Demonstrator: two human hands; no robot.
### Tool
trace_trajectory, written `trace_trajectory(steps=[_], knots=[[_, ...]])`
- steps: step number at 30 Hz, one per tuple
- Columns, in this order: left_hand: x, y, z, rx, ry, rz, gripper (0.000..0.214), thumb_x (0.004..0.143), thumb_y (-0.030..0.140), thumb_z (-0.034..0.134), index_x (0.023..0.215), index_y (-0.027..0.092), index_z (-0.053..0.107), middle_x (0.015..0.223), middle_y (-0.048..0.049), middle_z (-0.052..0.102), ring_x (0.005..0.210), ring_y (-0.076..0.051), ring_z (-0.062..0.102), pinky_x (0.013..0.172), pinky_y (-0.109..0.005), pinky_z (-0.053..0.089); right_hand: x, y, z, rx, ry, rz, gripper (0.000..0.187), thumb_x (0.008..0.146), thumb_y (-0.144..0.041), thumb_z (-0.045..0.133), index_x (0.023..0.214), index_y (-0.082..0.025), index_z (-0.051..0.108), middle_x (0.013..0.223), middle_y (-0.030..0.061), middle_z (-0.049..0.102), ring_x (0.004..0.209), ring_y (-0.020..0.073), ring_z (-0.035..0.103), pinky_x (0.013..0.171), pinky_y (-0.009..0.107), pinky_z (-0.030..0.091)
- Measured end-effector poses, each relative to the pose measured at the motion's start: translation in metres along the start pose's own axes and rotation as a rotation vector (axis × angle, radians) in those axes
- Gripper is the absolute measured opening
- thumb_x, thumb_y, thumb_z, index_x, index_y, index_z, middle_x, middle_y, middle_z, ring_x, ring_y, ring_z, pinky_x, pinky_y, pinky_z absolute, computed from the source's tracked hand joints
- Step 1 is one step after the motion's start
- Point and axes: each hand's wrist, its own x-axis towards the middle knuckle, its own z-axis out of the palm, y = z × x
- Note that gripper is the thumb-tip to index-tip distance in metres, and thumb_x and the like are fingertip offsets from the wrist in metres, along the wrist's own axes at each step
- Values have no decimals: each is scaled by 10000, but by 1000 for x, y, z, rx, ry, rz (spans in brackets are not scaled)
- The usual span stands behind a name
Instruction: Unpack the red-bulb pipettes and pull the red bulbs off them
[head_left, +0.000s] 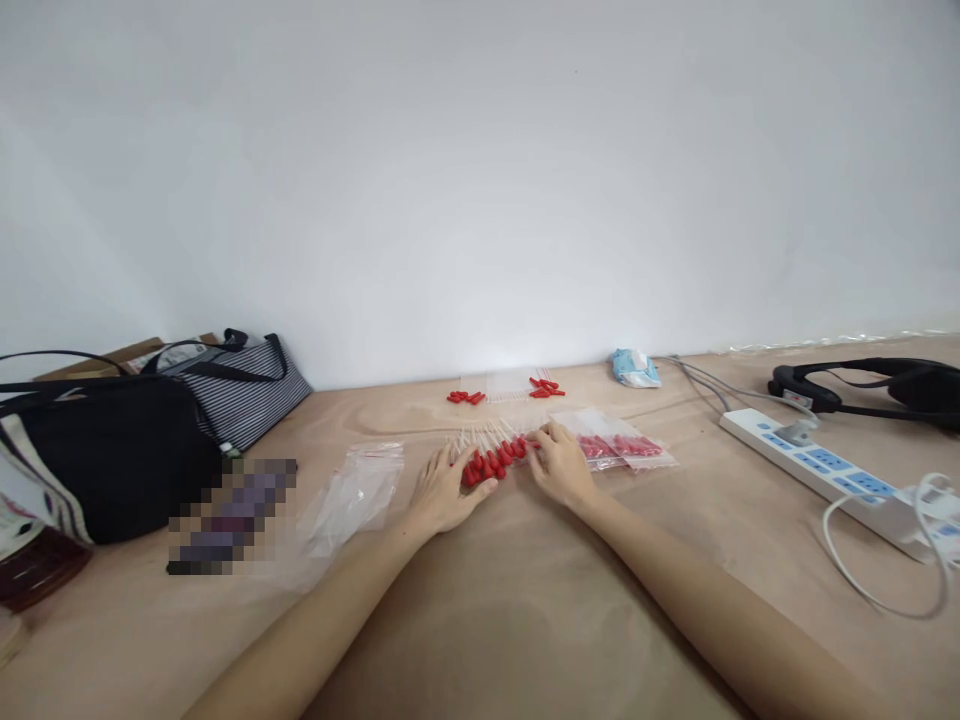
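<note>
Several white sticks with red bulb-like ends [495, 462] lie fanned out on the table in front of me, their red ends towards me. At the left end of the row rests my left hand [442, 492], fingers stretched out, its thumb along the red ends. My right hand [561, 466] is at the right end, finger and thumb bent around a red-ended stick [532, 444]. Clear bags with red pieces [636, 446] lie just beyond its right side. Farther back are two small groups of red pieces [466, 397] beside a clear bag [507, 386].
Clear zip bags [360, 490] lie to the left, near a blurred-out dark object [232, 520]. A black bag [135, 450], a striped bag [236, 385] and a dark red container [37, 570] stand farther left. On the right are a power strip [817, 470], a blue mask [636, 368] and a black headset [862, 385].
</note>
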Motion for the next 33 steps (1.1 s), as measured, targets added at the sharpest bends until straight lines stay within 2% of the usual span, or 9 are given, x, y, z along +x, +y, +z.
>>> trace_trajectory(steps=[4,9,14,18,20,22,25,29,33], knots=[[12,-7,5,-79,67,82,526,775,515,476,1191,194,452,1353,-123,334,1236,-276,329,995,-418,301,-10,16,-12,-226,-155,-55,251,741,-171,479,965,-165,593,972,110,558,906,246,442,743,346,296],[16,-12,4,-101,71,145,489,788,365,486,1228,161,422,1345,-127,352,1246,-241,321,1021,-391,286,-5,16,-11,-347,-235,-55,277,788,-139,420,996,-180,598,984,123,581,903,249,444,716,360,252],[14,-9,5,-35,70,187,710,709,510,563,1301,178,355,1376,-143,296,1248,-291,306,1003,-432,303,1,12,-8,-280,-249,-132,334,794,-136,439,1083,-245,567,985,94,584,932,238,441,724,348,238],[22,-15,4,-38,97,227,684,710,538,562,1286,213,387,1360,-113,329,1219,-276,352,988,-415,325,0,8,-7,-182,-261,-252,362,823,-159,416,1139,-293,532,1027,68,577,949,221,441,753,344,240],[25,-19,3,-25,95,285,671,697,537,582,1271,234,411,1348,-100,351,1212,-274,360,992,-413,316,0,5,-7,-174,-257,-251,373,815,-155,414,1157,-263,518,1045,77,576,956,220,441,766,349,241],[27,-18,1,27,91,356,695,663,563,603,1264,266,420,1351,-92,353,1227,-294,330,1010,-445,269,-1,5,-7,-184,-240,-189,380,784,-139,432,1150,-200,515,1042,100,585,963,230,441,768,356,242],[25,-4,0,128,87,418,723,659,615,565,1282,294,390,1362,-91,345,1260,-319,261,1027,-501,176,-1,6,-8,-120,-247,-132,382,739,-94,435,1100,-172,528,1016,90,611,961,221,452,762,348,243],[29,25,0,203,12,461,762,678,625,527,1317,257,336,1375,-119,332,1269,-317,253,1027,-519,132,-1,10,-11,-22,-267,-181,387,710,-65,423,1053,-202,540,1000,49,624,950,194,463,763,331,249],[42,41,2,232,-40,483,736,688,594,534,1306,239,353,1385,-117,323,1262,-320,270,1019,-511,153,1,9,-13,-221,-209,-95,287,738,-147,470,1007,-170,569,987,98,614,956,244,452,781,386,241]])
